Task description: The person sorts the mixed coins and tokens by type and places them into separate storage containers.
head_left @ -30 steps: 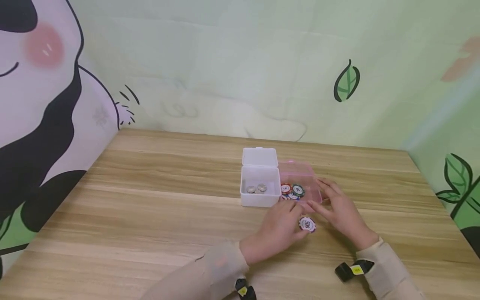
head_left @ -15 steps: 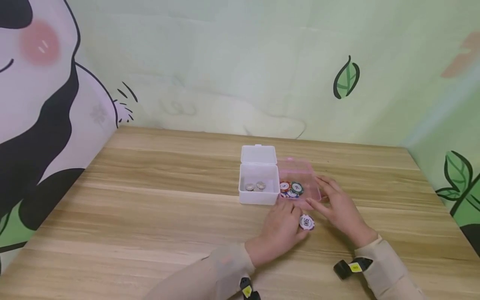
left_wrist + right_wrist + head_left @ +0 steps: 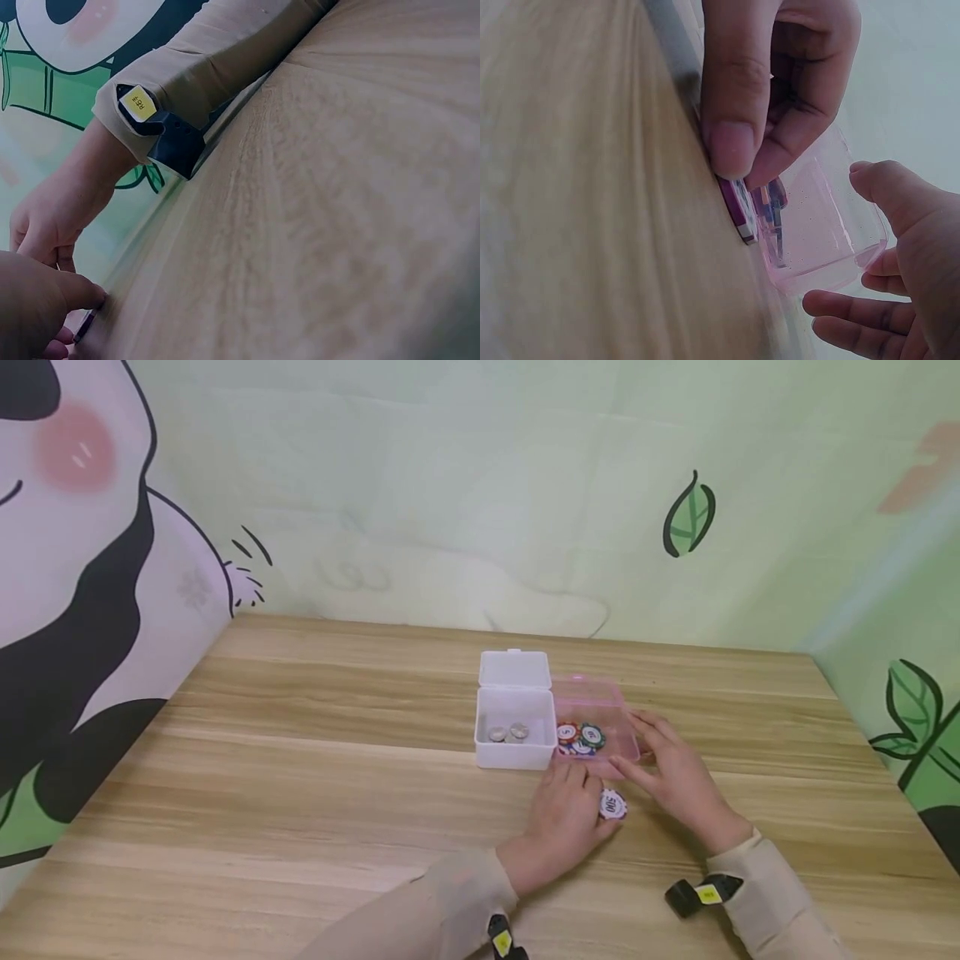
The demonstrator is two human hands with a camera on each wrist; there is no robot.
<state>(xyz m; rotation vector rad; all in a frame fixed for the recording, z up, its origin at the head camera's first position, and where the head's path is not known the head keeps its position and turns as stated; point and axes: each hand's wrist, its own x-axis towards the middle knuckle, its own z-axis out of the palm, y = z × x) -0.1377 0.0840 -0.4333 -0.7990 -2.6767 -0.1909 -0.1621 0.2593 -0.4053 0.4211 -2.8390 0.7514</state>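
Observation:
A white and purple poker chip (image 3: 612, 804) marked 500 lies close over the tabletop, just in front of the pink box. My left hand (image 3: 562, 818) pinches its edge between thumb and curled fingers; the right wrist view shows the thumb on the chip (image 3: 738, 210). The clear pink box (image 3: 618, 739) stands with its lid tipped back. Inside it are several poker chips (image 3: 591, 736), with red, green and blue rims. My right hand (image 3: 686, 785) rests at the box's right front corner, thumb by the front and extended fingers along the right side.
A white box (image 3: 514, 757) with its lid raised stands against the pink box's left side. Silver coins (image 3: 519, 731) lie on its floor. The wooden table (image 3: 300, 793) runs back to a printed wall (image 3: 450, 502).
The view has shifted slightly. Both hands stay by the pink box, and the left still pinches the poker chip in nearly the same spot, its forearm shifted a little right.

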